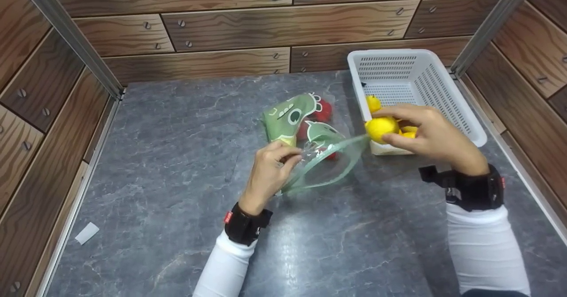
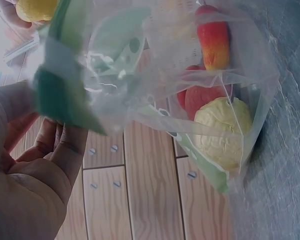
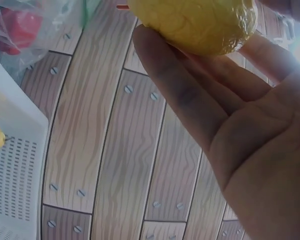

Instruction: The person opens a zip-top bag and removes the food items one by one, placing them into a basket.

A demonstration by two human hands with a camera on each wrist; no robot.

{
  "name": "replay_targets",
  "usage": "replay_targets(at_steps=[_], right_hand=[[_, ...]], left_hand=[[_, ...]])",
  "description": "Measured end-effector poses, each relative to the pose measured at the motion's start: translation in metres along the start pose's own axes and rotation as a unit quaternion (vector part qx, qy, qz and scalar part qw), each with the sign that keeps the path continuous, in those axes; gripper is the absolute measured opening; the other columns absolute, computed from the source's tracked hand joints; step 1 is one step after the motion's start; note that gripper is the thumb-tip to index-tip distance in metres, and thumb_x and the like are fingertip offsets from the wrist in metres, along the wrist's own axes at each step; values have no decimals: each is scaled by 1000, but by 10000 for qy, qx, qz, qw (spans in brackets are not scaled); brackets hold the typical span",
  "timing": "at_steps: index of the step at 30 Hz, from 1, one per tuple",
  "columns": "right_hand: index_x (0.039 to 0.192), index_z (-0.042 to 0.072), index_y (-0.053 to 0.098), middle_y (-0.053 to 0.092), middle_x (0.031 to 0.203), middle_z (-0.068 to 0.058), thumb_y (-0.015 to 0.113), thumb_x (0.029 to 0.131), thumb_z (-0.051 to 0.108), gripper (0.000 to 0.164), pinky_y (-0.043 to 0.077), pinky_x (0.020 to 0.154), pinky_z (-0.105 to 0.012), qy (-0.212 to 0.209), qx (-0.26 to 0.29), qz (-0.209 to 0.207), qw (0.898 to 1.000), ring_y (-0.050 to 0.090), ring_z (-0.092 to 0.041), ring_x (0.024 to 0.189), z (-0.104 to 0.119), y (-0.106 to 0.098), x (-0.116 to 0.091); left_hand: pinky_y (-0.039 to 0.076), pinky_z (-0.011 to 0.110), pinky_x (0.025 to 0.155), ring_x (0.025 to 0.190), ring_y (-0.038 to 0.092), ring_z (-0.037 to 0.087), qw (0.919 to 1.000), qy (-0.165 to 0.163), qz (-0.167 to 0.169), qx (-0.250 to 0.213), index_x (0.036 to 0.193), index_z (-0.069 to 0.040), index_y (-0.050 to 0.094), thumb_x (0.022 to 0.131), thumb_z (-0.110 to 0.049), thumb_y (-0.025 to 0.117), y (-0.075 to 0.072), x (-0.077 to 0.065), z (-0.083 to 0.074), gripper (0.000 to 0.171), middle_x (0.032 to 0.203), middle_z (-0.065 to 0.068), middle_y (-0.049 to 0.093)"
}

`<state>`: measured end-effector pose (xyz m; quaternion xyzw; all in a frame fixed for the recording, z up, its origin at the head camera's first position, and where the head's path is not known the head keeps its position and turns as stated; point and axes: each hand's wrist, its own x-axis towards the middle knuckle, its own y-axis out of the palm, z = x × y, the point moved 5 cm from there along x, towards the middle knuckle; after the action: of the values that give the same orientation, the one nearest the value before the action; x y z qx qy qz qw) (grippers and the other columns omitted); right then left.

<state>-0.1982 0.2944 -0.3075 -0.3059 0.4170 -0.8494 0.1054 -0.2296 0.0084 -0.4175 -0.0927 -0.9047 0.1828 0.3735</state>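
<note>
While the left hand (image 1: 269,168) is pinching the gaping bag (image 1: 325,157) edge, the right hand (image 1: 432,133) is gripping a yellow fruit (image 1: 382,129).

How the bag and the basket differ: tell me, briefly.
The bag is see-through with green print; the basket is white with slotted walls. The bag looks limp and creased, the basket stiff. The bag holds red pieces and a pale round piece; the basket holds yellow pieces. Both are open.
</note>
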Motion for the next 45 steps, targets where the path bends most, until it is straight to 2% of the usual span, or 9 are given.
replay_targets(at_steps=[7, 16, 20, 24, 26, 30, 34, 38, 45], right_hand=[[122, -2, 72, 74, 118, -16, 80, 83, -6, 41, 51, 83, -6, 395, -43, -453, 9982, 61, 7, 98, -14, -13, 5], [129, -5, 67, 69, 123, -27, 79, 85, -6, 45, 46, 83, -1, 909, -85, -1070, 9901, 54, 11, 101, -52, -14, 9], [128, -2, 68, 68, 125, -24, 78, 88, -4, 42, 45, 84, -2, 1050, -171, -1232, 9867, 52, 9, 105, -65, -13, 8], [120, -2, 73, 67, 129, -21, 76, 89, -5, 31, 44, 87, -7, 940, -167, -1324, 9866, 52, 8, 109, -77, -10, 9], [116, -1, 75, 67, 130, -22, 76, 89, -6, 28, 43, 89, -9, 846, -250, -1328, 9872, 52, 5, 108, -84, -9, 10], [115, -1, 76, 65, 131, -24, 75, 89, -6, 26, 40, 89, -13, 831, -590, -1250, 9869, 60, -18, 104, -98, -5, 11], [118, -1, 75, 60, 135, -25, 72, 92, -5, 26, 48, 97, -34, 1151, -839, -936, 9854, 58, -41, 117, -111, -2, 13], [120, -2, 73, 55, 140, -27, 69, 94, -7, 27, 46, 101, -64, 1503, -916, -589, 9826, 51, -50, 127, -124, 2, 15], [128, -5, 67, 44, 143, -34, 61, 94, -10, 34, 38, 110, -68, 1906, -941, -315, 9766, 42, -55, 129, -143, 8, 13]], left_hand=[[55, 25, 63, 69, 62, 16, 10000, -15, 15, -6, 94, 1, 79, 85, 2, 81, 0, 1, -1, 9, 83, 9, 70], [57, 25, 66, 72, 65, 18, 9999, -100, 80, -25, 94, 1, 79, 85, 0, 80, 1, 0, 0, 9, 86, 10, 71], [58, 26, 66, 72, 65, 19, 9999, -106, 78, -56, 95, 0, 79, 86, 1, 80, 2, -1, 1, 9, 86, 9, 71], [57, 27, 66, 72, 65, 19, 9999, -80, 91, -39, 95, 0, 79, 85, 1, 80, 2, -2, 1, 10, 85, 10, 70], [57, 27, 66, 72, 65, 19, 9999, -69, 96, -29, 95, 1, 79, 84, 2, 81, 2, -2, 1, 11, 85, 10, 70], [57, 26, 66, 71, 65, 18, 10000, -45, 86, -21, 94, 1, 79, 84, 2, 81, 2, -2, 1, 11, 85, 10, 70], [57, 25, 65, 71, 65, 16, 9999, -54, 84, -17, 94, 0, 79, 85, -1, 81, 1, -1, 1, 9, 85, 9, 70], [57, 26, 65, 72, 65, 16, 9999, -66, 75, -10, 95, 1, 80, 85, 0, 81, 1, -1, 1, 10, 86, 9, 71], [58, 29, 66, 73, 66, 18, 9999, -64, 108, 23, 96, 0, 80, 84, 1, 81, 2, -1, 0, 11, 87, 9, 71]])
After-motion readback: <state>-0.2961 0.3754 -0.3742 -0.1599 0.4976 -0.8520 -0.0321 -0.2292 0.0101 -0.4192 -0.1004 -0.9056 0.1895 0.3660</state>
